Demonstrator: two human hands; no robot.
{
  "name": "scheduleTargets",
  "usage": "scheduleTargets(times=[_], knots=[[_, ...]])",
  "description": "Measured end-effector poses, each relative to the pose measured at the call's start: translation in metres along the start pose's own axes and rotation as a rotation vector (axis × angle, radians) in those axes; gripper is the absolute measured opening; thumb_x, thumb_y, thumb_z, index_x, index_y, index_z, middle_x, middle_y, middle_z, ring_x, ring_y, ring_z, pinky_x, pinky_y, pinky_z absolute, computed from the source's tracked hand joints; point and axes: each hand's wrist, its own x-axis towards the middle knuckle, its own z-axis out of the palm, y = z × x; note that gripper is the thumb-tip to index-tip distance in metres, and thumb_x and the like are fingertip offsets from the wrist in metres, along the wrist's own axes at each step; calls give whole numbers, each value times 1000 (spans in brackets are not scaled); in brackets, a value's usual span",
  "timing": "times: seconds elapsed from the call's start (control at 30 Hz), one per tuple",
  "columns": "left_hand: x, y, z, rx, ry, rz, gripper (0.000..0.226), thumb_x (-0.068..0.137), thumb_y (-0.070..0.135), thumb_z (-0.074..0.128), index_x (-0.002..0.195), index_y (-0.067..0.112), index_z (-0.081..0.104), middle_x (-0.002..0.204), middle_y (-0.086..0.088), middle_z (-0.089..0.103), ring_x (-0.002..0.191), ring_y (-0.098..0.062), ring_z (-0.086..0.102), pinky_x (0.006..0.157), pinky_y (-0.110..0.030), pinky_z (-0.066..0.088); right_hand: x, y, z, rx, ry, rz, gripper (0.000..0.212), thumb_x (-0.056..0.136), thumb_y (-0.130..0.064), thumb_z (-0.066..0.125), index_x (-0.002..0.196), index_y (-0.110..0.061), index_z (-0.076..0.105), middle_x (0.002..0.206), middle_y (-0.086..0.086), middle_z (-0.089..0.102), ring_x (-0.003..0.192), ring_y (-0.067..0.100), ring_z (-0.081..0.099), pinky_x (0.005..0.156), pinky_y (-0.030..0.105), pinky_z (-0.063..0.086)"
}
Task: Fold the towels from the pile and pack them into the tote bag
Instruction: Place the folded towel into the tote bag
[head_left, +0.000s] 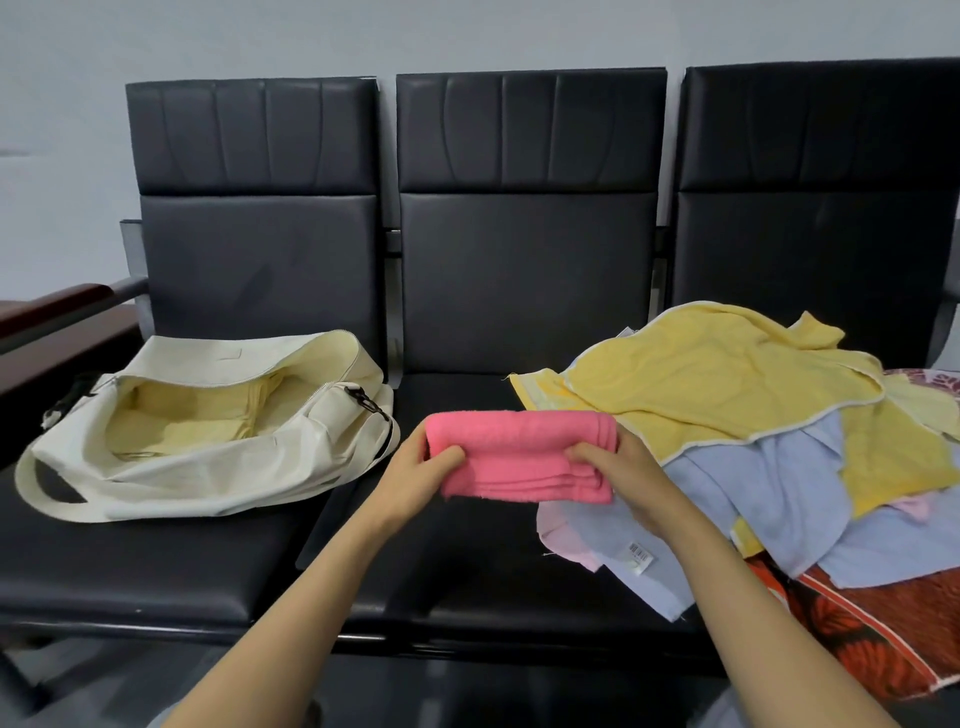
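Note:
A folded pink towel (524, 452) hangs above the middle seat, held at both ends. My left hand (415, 478) grips its left end and my right hand (628, 478) grips its right end. To the left, a cream tote bag (171, 467) lies open on the left seat, its pale yellow lining showing. On the right seat is the pile: a yellow towel (727, 384) on top, light blue towels (779, 493) under it, a pale pink one (561, 535) at the pile's left edge and an orange-red patterned cloth (883, 618) at the bottom.
Three joined black padded seats (519, 291) stand against a grey wall. A dark red armrest (57, 306) juts out at the far left. The front of the middle seat (467, 582) lies between bag and pile.

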Motion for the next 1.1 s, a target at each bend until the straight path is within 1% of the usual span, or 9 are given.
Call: scheduleTargets(times=[0.07,0.17,0.3,0.43,0.57,0.7,0.8,0.9,1.1], knots=[[-1,-2,1,-22,-20,-25,24,91,11,56,114,18,51,103,6,58,88,-1,56,66,-6,45,2,4,3,26,-70,39,36,90,-20,62,125,-19,53,116,5,63,108,23,63,91,39,54],[1,-10,-2,-103,-25,-76,23,96,9,53,118,8,46,108,-2,56,88,-3,57,67,-13,50,2,6,10,-17,-110,40,35,95,-30,57,127,-23,44,113,4,61,87,22,70,62,33,58],[5,-17,-3,-239,-38,-156,22,96,10,54,114,7,42,111,-6,53,86,-13,62,62,-23,56,7,9,22,-75,24,2,35,95,-38,55,117,-12,51,91,10,60,62,16,59,48,24,47],[9,-24,-8,-270,28,-252,32,95,14,56,117,8,33,117,-9,51,89,-15,61,59,-20,55,14,6,36,143,-106,197,19,101,-17,43,114,-7,54,99,13,62,80,19,59,66,27,50],[30,-23,-42,-340,185,-268,34,95,10,56,113,8,28,112,-11,49,81,-17,61,54,-24,56,40,-20,58,203,-148,213,37,97,1,42,128,-14,30,118,15,52,99,26,61,79,34,56],[56,-22,-106,-271,276,-192,24,97,5,50,96,14,28,103,-13,46,79,-19,58,51,-27,57,77,-63,109,-12,-182,55,47,96,-3,46,121,-31,18,127,12,40,99,25,60,73,33,59],[75,-29,-160,-169,393,-172,21,97,2,48,86,17,37,92,-7,47,73,-15,54,47,-25,54,104,-90,164,-266,-264,-95,28,98,-8,39,114,-31,33,125,2,38,96,20,57,81,42,58],[94,-42,-211,-141,515,-288,13,94,0,48,96,11,44,80,-8,48,61,-16,49,45,-28,50,129,-106,222,-396,-284,-139,26,96,-14,32,97,-32,51,120,4,50,90,20,58,85,41,53],[115,-88,-271,68,354,-463,13,82,-10,46,87,-1,54,76,-14,57,60,-22,60,59,-34,57,168,-110,310,-725,-351,-70,42,97,-5,32,135,-14,47,146,13,35,123,29,47,95,30,41]])
